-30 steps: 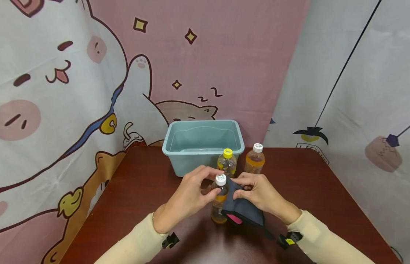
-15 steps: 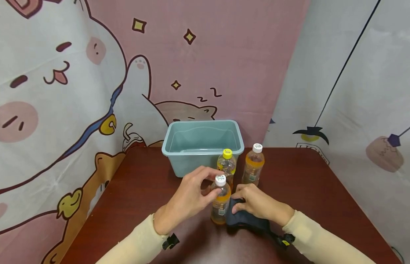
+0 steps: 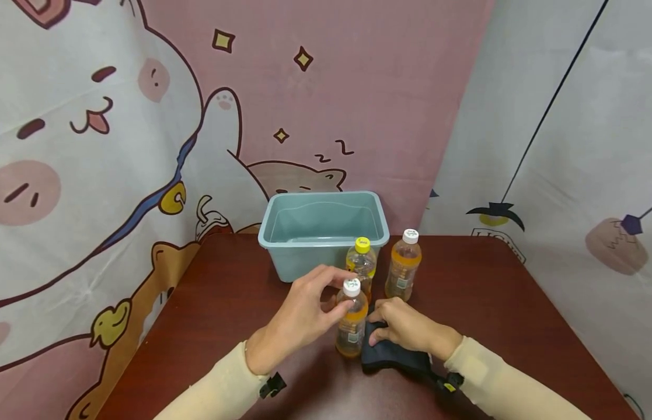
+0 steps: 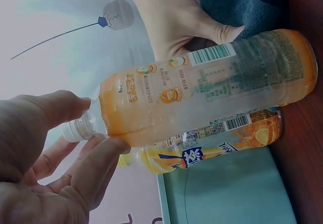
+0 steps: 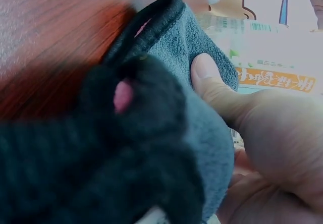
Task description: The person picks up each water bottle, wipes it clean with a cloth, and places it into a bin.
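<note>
My left hand (image 3: pixel 304 303) pinches a clear white-capped bottle (image 3: pixel 352 335) by the neck. In the left wrist view this bottle (image 4: pixel 166 103) has an orange band and printed label, and thumb and fingers (image 4: pixel 108 156) grip just below the cap. To its right, my right hand (image 3: pixel 412 328) grips a dark grey cloth (image 3: pixel 394 354) low over the table, close to the bottle's lower side. The right wrist view shows the thumb pressed on the cloth (image 5: pixel 202 118), which is fuzzy, black-edged, with some pink inside; the other fingers are partly hidden behind it.
A yellow-capped bottle (image 3: pixel 362 265) stands just behind the held one. Farther right is another white-capped bottle (image 3: pixel 403 271). A light blue plastic bin (image 3: pixel 291 259) sits at the back of the brown table (image 3: pixel 226 309), before a cartoon-printed curtain (image 3: pixel 389 105).
My right hand has moved down with the cloth, from the bottle's upper part to its lower side near the table. The left hand keeps its grip at the neck.
</note>
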A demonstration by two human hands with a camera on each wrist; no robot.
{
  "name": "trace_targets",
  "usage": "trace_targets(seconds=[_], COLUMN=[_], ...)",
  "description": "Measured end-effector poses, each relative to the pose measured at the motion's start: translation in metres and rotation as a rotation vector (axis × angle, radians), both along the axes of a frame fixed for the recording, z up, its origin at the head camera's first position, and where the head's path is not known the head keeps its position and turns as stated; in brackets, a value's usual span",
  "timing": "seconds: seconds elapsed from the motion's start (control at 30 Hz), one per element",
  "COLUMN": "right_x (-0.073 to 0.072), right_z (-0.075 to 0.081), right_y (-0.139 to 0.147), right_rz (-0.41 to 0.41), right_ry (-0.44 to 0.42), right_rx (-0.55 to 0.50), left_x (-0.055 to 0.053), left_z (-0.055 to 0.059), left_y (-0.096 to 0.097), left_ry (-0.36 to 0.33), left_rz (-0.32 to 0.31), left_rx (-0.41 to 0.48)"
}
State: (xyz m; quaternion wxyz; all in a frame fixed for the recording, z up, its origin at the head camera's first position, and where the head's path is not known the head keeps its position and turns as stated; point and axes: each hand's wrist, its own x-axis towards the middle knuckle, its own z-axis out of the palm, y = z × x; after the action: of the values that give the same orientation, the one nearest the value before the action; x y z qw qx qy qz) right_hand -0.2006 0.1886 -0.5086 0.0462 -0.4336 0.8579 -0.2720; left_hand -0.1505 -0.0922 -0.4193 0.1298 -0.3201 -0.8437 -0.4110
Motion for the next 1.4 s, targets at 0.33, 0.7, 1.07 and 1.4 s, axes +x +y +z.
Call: trace_targets(seconds=[0.33, 0.7, 1.07, 1.4], right_x=[0.008, 0.009, 0.012, 0.016], right_z=[0.013, 0.037, 0.066, 0.082], right_y=[0.004, 0.008, 0.007, -0.005], right_rz=[-0.071, -0.134, -0.173, -0.176], right_ry=[-0.055, -0.052, 0.031, 0.062], right_rx=[-0.056, -0.17, -0.294, -0.332], left_x=[0.001, 0.003, 0.004, 0.003], left_z=[0.001, 0.0, 0.002, 0.001], left_y=[0.002, 0.001, 0.0, -0.001], left_ry=[-0.001, 0.003, -0.01, -0.008], left_rz=[-0.007, 0.002, 0.005, -0.002], left_rx=[-0.006, 0.0, 0.001, 0.004])
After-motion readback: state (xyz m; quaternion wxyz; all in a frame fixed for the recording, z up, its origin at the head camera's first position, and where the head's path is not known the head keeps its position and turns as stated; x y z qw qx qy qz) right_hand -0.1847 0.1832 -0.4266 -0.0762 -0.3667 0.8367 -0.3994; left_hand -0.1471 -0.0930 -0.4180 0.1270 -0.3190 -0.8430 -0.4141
